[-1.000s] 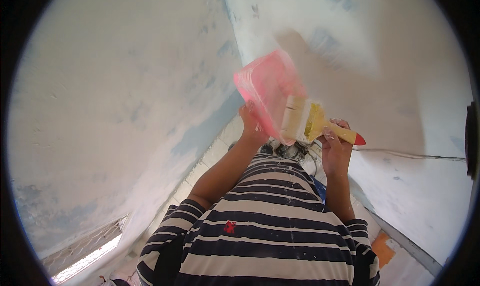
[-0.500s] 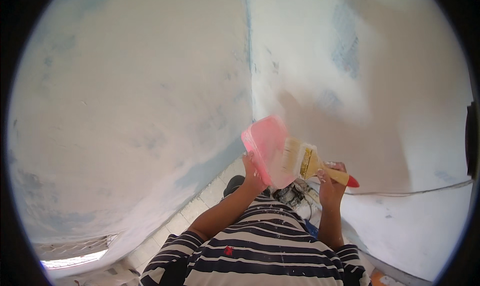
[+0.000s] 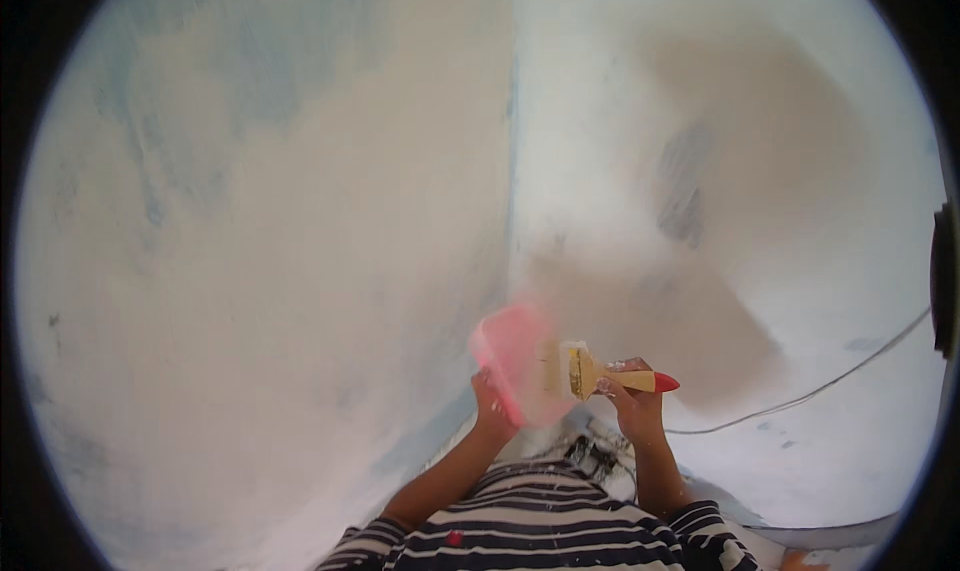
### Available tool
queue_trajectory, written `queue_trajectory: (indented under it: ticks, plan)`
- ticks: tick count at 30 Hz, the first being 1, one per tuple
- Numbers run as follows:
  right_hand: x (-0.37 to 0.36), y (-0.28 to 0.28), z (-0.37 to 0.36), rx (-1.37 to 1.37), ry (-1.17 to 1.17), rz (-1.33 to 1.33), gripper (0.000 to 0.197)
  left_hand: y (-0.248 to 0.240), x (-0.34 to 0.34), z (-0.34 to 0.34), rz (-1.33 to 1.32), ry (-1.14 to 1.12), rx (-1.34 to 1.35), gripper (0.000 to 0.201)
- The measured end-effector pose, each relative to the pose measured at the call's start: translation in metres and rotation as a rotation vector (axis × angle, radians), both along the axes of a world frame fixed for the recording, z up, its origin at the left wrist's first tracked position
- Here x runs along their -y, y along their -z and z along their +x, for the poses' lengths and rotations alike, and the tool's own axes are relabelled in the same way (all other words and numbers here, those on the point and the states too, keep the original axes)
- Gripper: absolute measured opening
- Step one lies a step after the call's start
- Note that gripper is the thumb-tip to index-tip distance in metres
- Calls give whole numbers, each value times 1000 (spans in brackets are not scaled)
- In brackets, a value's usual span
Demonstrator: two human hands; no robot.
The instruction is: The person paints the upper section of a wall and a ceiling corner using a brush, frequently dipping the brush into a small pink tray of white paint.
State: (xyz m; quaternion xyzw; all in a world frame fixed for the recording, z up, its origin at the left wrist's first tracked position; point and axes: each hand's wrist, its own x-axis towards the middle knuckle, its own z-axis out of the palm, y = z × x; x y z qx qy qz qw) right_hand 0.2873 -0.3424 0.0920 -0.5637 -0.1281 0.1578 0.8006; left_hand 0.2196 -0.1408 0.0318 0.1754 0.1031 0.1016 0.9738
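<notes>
Your left hand (image 3: 493,401) is closed on the near left edge of a pink container (image 3: 488,356), which sits out ahead of your body, tilted, its inside partly in view. Your right hand (image 3: 632,401) pinches the wooden handle of a wide brush (image 3: 592,371), red tip pointing right; its bristles overlap the container's right side, too blurred to tell whether they touch. A narrow gap separates your hands, and your forearms stand well apart over your striped shirt (image 3: 540,521). Between them, below the container, some dark items (image 3: 597,454) are too unclear to name. Past the container's far edge, a vertical corner line (image 3: 513,171) divides the broad left wall (image 3: 300,271) from the right wall (image 3: 850,171), where shadows fall. To your right, a thin cable (image 3: 800,399) rises toward a dark object (image 3: 943,281) at the view's rim.
</notes>
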Motion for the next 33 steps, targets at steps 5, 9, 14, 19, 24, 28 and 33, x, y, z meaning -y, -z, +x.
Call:
queue_trajectory:
  ticks: [5, 9, 14, 19, 24, 28, 33]
  plan:
    - [9, -59, 27, 292, 158, 100, 24, -5, 10, -17, 52, 39, 41, 45]
    - [42, -141, 78, 754, 433, -66, 25, -25, 29, -18, 9, 193, 99, 49]
    - [85, -332, 86, 1217, 500, -6, 23, -10, 82, -41, 154, 108, 74, 58]
    - [165, -497, 81, 1819, 933, -366, 16, -8, 173, -45, 65, 220, 112, 58]
    - [287, -550, 51, 1978, 1013, -673, 15, -10, 292, -48, 157, 130, 108, 67]
    - [406, -496, 110, 2124, 1030, -1011, 22, -23, 396, -44, 125, 193, 190, 66]
    - [474, -214, 180, 2453, 298, -1613, 23, 8, 530, -48, 119, 100, 171, 67]
